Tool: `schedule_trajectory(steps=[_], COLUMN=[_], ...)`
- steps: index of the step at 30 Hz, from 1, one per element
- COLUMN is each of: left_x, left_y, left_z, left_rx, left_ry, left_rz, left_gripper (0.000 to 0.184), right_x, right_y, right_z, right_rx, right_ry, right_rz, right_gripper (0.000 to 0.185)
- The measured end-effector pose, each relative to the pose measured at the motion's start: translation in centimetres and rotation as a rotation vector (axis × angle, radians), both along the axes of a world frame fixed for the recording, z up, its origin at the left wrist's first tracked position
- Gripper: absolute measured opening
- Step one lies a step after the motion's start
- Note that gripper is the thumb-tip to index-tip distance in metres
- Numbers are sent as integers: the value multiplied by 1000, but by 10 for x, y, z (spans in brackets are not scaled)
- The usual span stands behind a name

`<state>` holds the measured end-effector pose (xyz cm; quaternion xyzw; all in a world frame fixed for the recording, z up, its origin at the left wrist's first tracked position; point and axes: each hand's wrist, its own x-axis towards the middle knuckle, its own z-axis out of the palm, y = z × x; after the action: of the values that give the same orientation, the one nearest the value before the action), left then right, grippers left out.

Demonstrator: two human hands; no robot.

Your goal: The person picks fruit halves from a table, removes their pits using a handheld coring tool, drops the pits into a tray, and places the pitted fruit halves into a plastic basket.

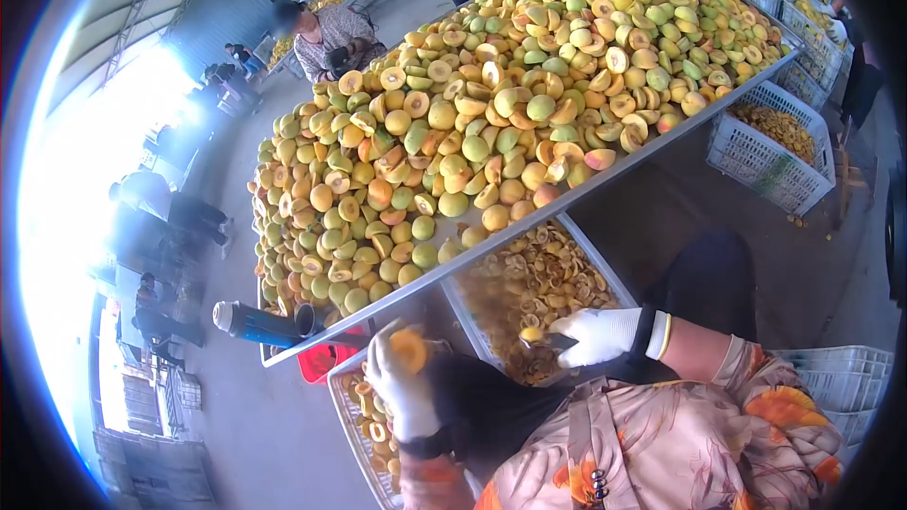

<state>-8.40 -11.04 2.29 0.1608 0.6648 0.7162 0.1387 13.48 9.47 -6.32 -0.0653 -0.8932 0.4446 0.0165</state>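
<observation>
My left hand [402,382], in a white glove, is closed on a halved yellow-orange fruit [409,350], slightly blurred, above a crate of fruit halves [380,432]. My right hand [597,336], also white-gloved, grips a small tool whose handle is mostly hidden; a small yellow piece [531,333] is at its tip. Under that tip lies a bin of brownish scraps [529,276]. Beyond both hands, a metal-edged table [605,177] bears a large heap of whole and halved green, yellow and orange fruits [435,142].
A blue bottle [260,321] and a dark cup lie at the table's left corner, above a red container [326,359]. White crates [770,146] stand at the right, others [841,382] beside my right elbow. Several people are around, one [335,42] across the table.
</observation>
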Motion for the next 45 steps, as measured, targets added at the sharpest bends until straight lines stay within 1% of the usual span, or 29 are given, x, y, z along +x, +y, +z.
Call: schedule_trajectory(steps=[1,2,4,6,9,10,12,13,14,16,18,20,22,24,26,27,28,29,30,31,32,34,38,40,41,42,43,44,45], left_x=[-14,-46,-78,-103,-109,-118,-126,-133,-136,-156,-147,-138,-138,-140,-146,-135,-155,-144,-218,-121,-121,-97,-109,-68,-42,-23,-41,-46,-24], left_y=[-21,-51,-87,-88,5,38,114,150,186,241,288,309,310,306,293,282,271,260,246,227,212,193,159,149,145,157,155,153,148], left_z=[5,-13,-29,-49,-27,-32,-36,-46,-52,-95,-91,-85,-85,-86,-94,-77,-98,-85,-148,-55,-49,-22,-31,-9,3,1,-11,-44,-36], left_rx=[-240,-499,-1115,-1123,-862,-818,-739,-710,-709,-699,-945,-1075,-1074,-1061,-958,-926,-817,-809,-776,-854,-579,-403,-16,142,168,113,133,77,78], left_ry=[155,327,645,886,671,912,957,947,804,846,705,739,740,771,820,727,740,707,808,692,433,-61,-420,-542,-511,-468,-546,-81,-30], left_rz=[153,149,136,289,116,41,-118,-163,-212,-149,-94,12,59,38,13,-45,-50,-52,11,-37,-197,-178,-372,-445,-443,-296,-556,-576,-564], left_gripper=[28,28,32,40,40,40,42,44,49,63,80,89,87,87,85,82,78,71,72,36,40,37,37,36,36,38,47,43,44], right_x=[6,9,6,-3,-14,-19,-19,-18,-16,-11,-9,-4,2,1,-3,-1,2,7,11,13,16,19,6,-2,-5,-12,-6,-1,5], right_y=[10,17,20,21,25,27,28,28,23,24,25,17,29,18,13,16,20,26,29,28,28,23,23,19,19,16,11,8,5], right_z=[-1,2,-4,-13,-8,-8,-4,-3,-36,-20,-24,-47,-2,-27,-41,-42,-25,-1,16,10,10,9,-10,-27,-44,-61,-37,-17,4], right_rx=[40,77,-2,-19,-49,-36,-95,-128,-150,-150,-118,-87,-55,46,74,95,-19,-23,-38,-46,-50,-65,-147,-11,-46,-85,-90,-109,-111], right_ry=[-174,-348,-327,-312,-311,-400,-439,-454,-358,-286,-252,-73,-167,86,137,156,-21,-104,-183,-158,-151,-132,54,212,239,271,258,249,226], right_rz=[-16,-33,-99,-127,-172,-144,-121,-91,-63,-68,-48,-106,-33,-87,-56,-51,-23,-27,-30,-51,-94,-170,-197,-277,-338,-383,-435,-459,-458], right_gripper=[37,39,35,33,32,33,35,38,31,31,30,31,36,30,31,31,31,32,33,34,33,32,29,48,49,50,37,26,26])
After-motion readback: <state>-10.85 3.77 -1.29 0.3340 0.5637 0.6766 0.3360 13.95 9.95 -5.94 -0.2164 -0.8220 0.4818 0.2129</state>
